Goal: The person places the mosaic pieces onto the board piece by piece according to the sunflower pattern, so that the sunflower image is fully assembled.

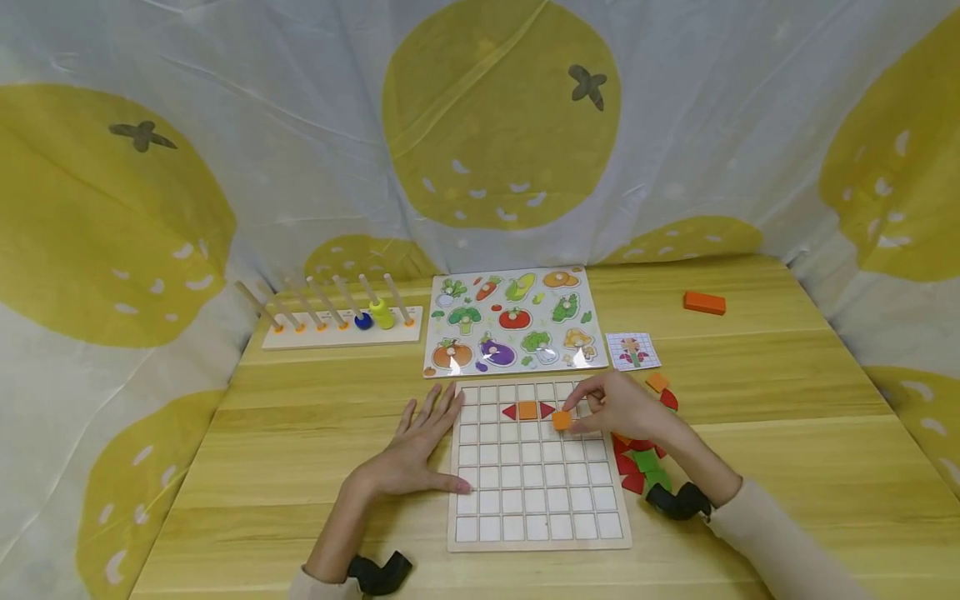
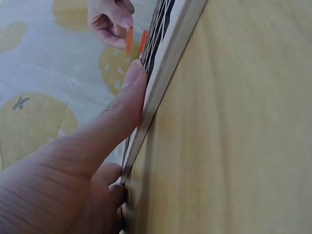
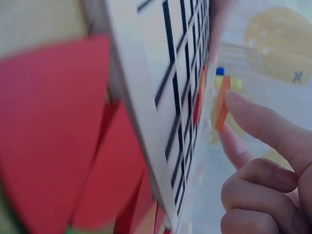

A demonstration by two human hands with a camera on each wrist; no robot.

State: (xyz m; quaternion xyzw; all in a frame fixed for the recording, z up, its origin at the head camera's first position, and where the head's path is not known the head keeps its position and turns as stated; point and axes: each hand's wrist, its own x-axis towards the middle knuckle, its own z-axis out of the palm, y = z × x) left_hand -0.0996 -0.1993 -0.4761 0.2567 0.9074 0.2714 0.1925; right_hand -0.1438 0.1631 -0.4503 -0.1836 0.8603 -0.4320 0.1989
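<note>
My right hand [image 1: 618, 408] pinches an orange square tile [image 1: 562, 420] between thumb and fingertip. In the right wrist view the tile [image 3: 223, 103] is held above the white grid board [image 3: 139, 73], apart from it. On the board [image 1: 540, 545] another orange square [image 1: 528, 410] lies between two red triangles [image 1: 510, 412] in an upper row. My left hand [image 1: 416, 450] rests with spread fingers at the board's left edge, thumb on the frame. The left wrist view shows that thumb [image 2: 122, 107] against the rim.
Red, green and orange pieces [image 1: 645, 461] lie right of the board, partly under my right forearm. A pattern card [image 1: 633, 351], an orange block [image 1: 705, 302], a vegetable puzzle [image 1: 480, 325] and a peg stand [image 1: 345, 329] with blue and yellow beads stand farther back.
</note>
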